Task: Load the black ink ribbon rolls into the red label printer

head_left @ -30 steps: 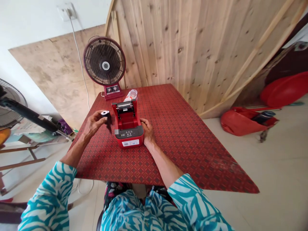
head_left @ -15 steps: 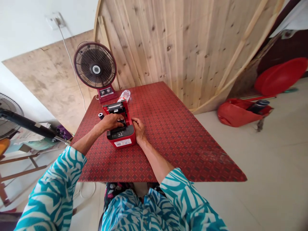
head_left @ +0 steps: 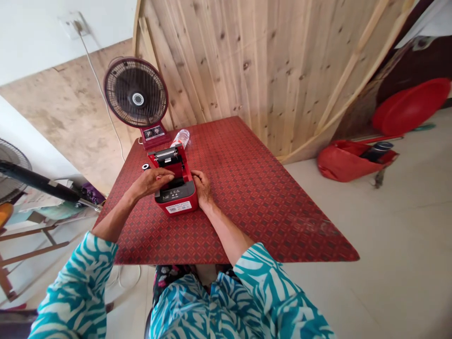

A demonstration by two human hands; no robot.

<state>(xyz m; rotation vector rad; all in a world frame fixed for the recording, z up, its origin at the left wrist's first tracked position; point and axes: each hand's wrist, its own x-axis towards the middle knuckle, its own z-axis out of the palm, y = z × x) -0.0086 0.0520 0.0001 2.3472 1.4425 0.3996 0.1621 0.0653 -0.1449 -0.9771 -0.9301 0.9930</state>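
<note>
A red and black label printer (head_left: 178, 198) stands on the table with its lid (head_left: 167, 157) raised. My right hand (head_left: 202, 187) is wrapped round its right side, thumb and fingers against the wall. Over the printer's left edge reaches my left hand (head_left: 151, 181), its fingers stretched out above the open compartment. A dark shape shows inside, partly covered by those fingers. Behind my left hand a small black roll with a white core (head_left: 145, 166) stands by the printer's left side; its lower part is hidden.
A clear plastic bottle (head_left: 181, 137) lies behind the printer. At the table's back left stands a dark red fan (head_left: 137, 96). The table (head_left: 268, 202) has a red patterned top. A red bag (head_left: 339, 162) sits on the floor at right; another fan (head_left: 16, 162) is at left.
My left hand held the black roll left of the printer, then reached into the compartment, and has now drawn back slightly left. The roll stands beside the printer. My right hand stays on the printer.
</note>
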